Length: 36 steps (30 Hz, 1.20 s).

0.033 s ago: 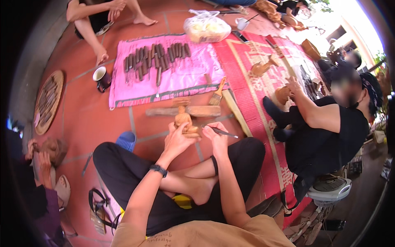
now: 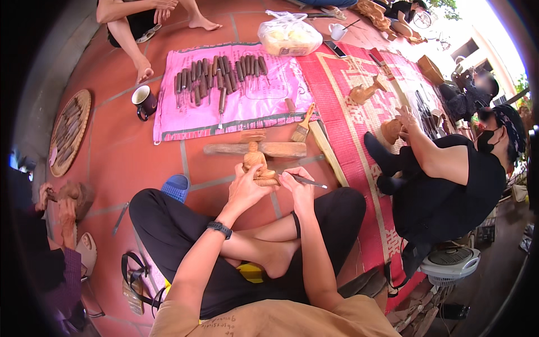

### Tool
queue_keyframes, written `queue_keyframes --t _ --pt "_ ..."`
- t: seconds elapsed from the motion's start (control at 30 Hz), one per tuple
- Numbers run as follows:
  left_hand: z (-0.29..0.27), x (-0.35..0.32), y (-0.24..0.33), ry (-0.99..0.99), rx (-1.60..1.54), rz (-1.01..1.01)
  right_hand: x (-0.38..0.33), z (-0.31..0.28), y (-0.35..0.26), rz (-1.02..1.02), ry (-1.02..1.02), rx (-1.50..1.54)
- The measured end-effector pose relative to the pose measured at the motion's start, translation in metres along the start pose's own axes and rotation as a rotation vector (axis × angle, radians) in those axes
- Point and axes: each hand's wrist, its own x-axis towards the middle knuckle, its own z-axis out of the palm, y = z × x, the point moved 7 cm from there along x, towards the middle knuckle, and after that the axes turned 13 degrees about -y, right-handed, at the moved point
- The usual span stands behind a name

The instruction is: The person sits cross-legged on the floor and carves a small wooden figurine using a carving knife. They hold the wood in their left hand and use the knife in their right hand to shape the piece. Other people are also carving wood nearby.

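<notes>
My left hand [image 2: 249,187] is wrapped round a small carved wooden figurine [image 2: 254,159], seated in form, held above my crossed legs. In my right hand [image 2: 299,190] is a slim dark carving tool [image 2: 310,181], its pale rear end pointing out to the right. Its working end is close to the figurine's base; whether it touches the wood I cannot tell. Just beyond the figurine lies a long wooden mallet-like piece [image 2: 283,149] on the tiles, with a flat brush [image 2: 302,129] by its right end.
Several wood-handled chisels [image 2: 222,102] lie on a pink sheet [image 2: 264,124] ahead. A dark mug [image 2: 145,103] stands left of it, near a round basket [image 2: 84,112]. On the right, a person in black [image 2: 443,180] works on a red mat [image 2: 331,101]. A fan [image 2: 449,259] is behind them.
The whole scene has shifted slightly in view, mostly rightward. Both hands keep the same hold on the figurine and the carving tool.
</notes>
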Motion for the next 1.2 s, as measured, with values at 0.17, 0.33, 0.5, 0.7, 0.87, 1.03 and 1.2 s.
queue_keyframes --t 0.17,0.33,0.5,0.7,0.87,1.03,1.2 --pt "-0.002 -0.004 -0.011 -0.015 -0.014 -0.042 -0.003 0.008 0.002 0.032 -0.043 -0.114" --pt "0.0 -0.001 -0.013 -0.01 0.003 -0.014 -0.002 0.008 0.002 0.002 -0.021 -0.156" --pt "-0.003 -0.003 -0.012 -0.068 -0.028 -0.058 -0.005 0.024 0.003 -0.084 -0.014 -0.223" --pt "0.001 -0.001 -0.015 -0.017 -0.017 -0.018 -0.005 0.029 0.011 -0.094 0.004 -0.429" --pt "0.001 -0.001 -0.015 0.017 0.011 0.003 -0.006 0.013 0.014 -0.186 0.026 -0.112" --pt "0.001 0.0 -0.015 0.036 0.007 0.031 -0.006 0.02 0.012 -0.157 -0.006 -0.205" --pt "0.001 0.0 -0.018 -0.009 -0.013 -0.035 -0.006 0.002 0.023 -0.077 0.064 0.012"
